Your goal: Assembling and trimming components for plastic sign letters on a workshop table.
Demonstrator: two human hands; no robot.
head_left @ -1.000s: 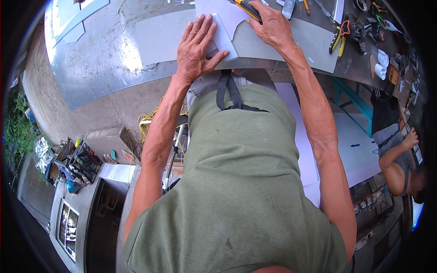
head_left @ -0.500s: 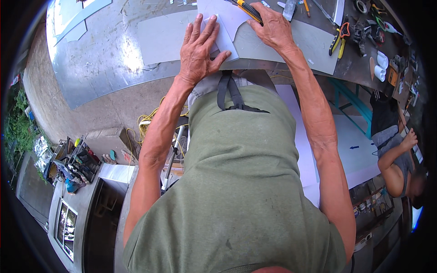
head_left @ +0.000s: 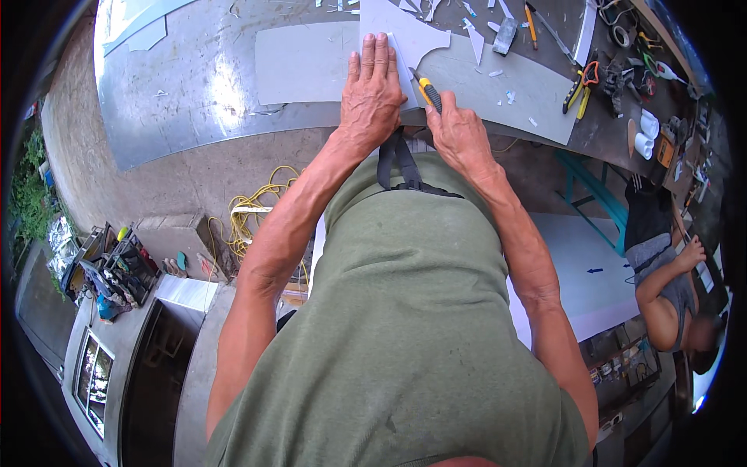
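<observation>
My left hand (head_left: pixel 375 89) lies flat with its fingers stretched out, pressing on a narrow white strip and the white sheet (head_left: pixel 412 35) with a curved cut-out on its right side. Gripped in my right hand (head_left: pixel 461 138) is a yellow and black utility knife (head_left: pixel 428 92). Its blade end points up and left, close to the right edge of the white strip, near the table's front edge. Whether the blade touches the sheet I cannot tell. Beneath these lies a longer grey sheet (head_left: pixel 303 66) on the metal tabletop (head_left: pixel 194 93).
White scraps, a grey block (head_left: pixel 504 36), an orange pencil (head_left: pixel 531 27) and pliers (head_left: pixel 576 92) lie on the table's right side. White rolls (head_left: pixel 644 145) stand farther right. A co-worker (head_left: pixel 673 272) is at the right edge. A yellow cord (head_left: pixel 257 206) lies on the floor.
My right hand has drawn the knife toward my body, down to the table's front edge. The fingers of my left hand have come closer together. The whole view has shifted slightly.
</observation>
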